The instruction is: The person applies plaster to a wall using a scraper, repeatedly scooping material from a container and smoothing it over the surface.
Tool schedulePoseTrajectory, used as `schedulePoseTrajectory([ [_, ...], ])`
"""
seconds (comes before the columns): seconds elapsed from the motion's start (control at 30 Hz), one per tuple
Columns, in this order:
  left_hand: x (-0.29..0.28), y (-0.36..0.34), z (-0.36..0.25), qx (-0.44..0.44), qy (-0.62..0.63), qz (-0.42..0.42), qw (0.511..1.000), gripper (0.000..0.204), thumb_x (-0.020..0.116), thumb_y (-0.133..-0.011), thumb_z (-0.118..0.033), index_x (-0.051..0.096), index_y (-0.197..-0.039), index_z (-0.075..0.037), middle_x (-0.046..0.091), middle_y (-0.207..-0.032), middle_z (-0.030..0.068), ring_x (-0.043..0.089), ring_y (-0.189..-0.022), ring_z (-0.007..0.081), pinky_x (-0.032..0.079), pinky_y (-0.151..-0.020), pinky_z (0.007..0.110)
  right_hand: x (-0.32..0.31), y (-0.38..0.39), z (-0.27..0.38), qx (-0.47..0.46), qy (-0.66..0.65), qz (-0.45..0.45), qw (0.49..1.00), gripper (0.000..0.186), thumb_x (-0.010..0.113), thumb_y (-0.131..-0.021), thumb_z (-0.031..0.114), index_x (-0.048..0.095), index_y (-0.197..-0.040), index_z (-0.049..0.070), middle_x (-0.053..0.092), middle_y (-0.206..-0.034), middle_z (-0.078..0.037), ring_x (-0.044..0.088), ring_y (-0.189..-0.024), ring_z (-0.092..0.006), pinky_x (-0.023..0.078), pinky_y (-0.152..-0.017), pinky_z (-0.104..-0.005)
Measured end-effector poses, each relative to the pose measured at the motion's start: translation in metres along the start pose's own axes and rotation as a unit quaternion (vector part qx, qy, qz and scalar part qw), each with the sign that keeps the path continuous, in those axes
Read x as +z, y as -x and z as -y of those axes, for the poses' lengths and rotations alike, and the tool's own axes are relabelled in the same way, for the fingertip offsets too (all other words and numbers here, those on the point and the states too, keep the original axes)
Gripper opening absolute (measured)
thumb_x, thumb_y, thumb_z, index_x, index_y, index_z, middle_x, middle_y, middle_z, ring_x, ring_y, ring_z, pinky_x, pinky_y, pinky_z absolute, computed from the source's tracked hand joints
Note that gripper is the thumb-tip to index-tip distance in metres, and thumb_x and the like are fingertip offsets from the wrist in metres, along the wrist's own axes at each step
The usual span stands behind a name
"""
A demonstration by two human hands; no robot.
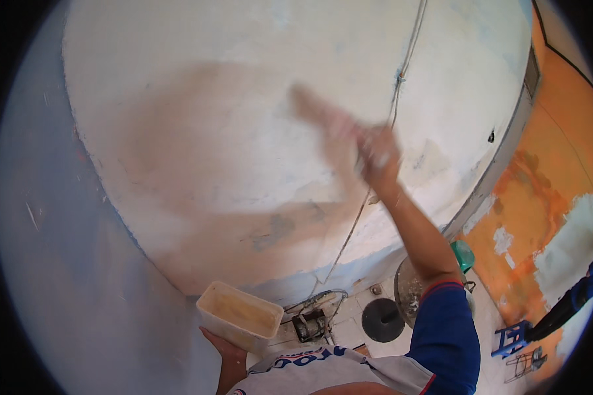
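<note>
My left hand (228,349) holds a rectangular off-white plastic tub (207,299) from its outer left side, low in front of my body. The tub is open at the top, with a yellowish cream layer inside. Further up, my right arm is raised toward the pale wall (454,99). My right hand (379,158) is smeared by motion and looks closed around a brush-like tool (339,124) pointing up and left. The tool's exact kind is too blurred to make out. A broad brownish shadow lies on the wall beside it.
A thin cable (400,79) runs down the wall. Below stand a dark round lid (383,320), a large round pan (407,289), a green container (464,255) and a small black device (310,326) with wires. A blue stool (511,339) is near the patchy orange wall (540,217), beside a person's leg (560,313).
</note>
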State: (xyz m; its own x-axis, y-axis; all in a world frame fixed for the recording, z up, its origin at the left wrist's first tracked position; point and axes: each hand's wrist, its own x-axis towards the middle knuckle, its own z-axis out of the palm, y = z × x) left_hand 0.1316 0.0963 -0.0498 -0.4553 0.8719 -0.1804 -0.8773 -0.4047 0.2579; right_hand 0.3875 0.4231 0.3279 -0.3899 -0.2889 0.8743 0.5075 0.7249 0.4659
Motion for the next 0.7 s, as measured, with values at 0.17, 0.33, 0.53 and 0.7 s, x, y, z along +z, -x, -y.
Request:
schedulePoseTrajectory([
  [0.17,-0.038,-0.016,-0.007,-0.015,0.016,0.035,0.999,0.088,0.033,-0.092,-0.081,0.035,-0.155,-0.019,0.037,-0.158,0.0071,0.038,-0.141,0.0330,0.033,-0.116,0.053,-0.011,-0.123,-0.079,0.128,0.195,-0.150,0.961,0.021,0.069,-0.091,0.007,0.073,-0.112,0.006,0.070,-0.094,-0.011,0.062,-0.086,-0.0305,0.053,-0.075,-0.0399],
  [0.33,-0.049,-0.023,-0.019,-0.017,-0.006,0.051,0.999,0.090,0.033,-0.092,-0.082,0.033,-0.156,-0.019,0.036,-0.159,0.0077,0.037,-0.142,0.0337,0.033,-0.116,0.054,0.036,-0.031,-0.056,0.131,0.306,0.052,0.941,0.050,0.069,-0.076,0.007,0.068,-0.124,0.019,0.067,-0.123,-0.006,0.061,-0.118,-0.0341,0.055,-0.092,-0.0427],
  [0.53,-0.021,-0.027,-0.025,-0.043,-0.054,-0.022,0.997,0.086,0.032,-0.094,-0.078,0.032,-0.157,-0.019,0.035,-0.160,0.0081,0.037,-0.144,0.0336,0.033,-0.117,0.052,0.043,0.135,0.139,0.220,0.051,0.176,0.958,0.048,0.070,-0.079,-0.003,0.068,-0.125,0.007,0.066,-0.127,-0.014,0.065,-0.094,-0.0344,0.055,-0.084,-0.0461],
  [0.7,-0.024,-0.039,-0.017,-0.060,-0.015,0.052,0.997,0.083,0.031,-0.096,-0.076,0.034,-0.155,-0.018,0.040,-0.156,0.0088,0.040,-0.141,0.0327,0.035,-0.116,0.050,0.022,0.119,0.136,0.272,-0.009,-0.092,0.958,0.032,0.069,-0.086,-0.005,0.069,-0.117,0.003,0.072,-0.101,-0.015,0.065,-0.087,-0.0290,0.052,-0.071,-0.0345],
])
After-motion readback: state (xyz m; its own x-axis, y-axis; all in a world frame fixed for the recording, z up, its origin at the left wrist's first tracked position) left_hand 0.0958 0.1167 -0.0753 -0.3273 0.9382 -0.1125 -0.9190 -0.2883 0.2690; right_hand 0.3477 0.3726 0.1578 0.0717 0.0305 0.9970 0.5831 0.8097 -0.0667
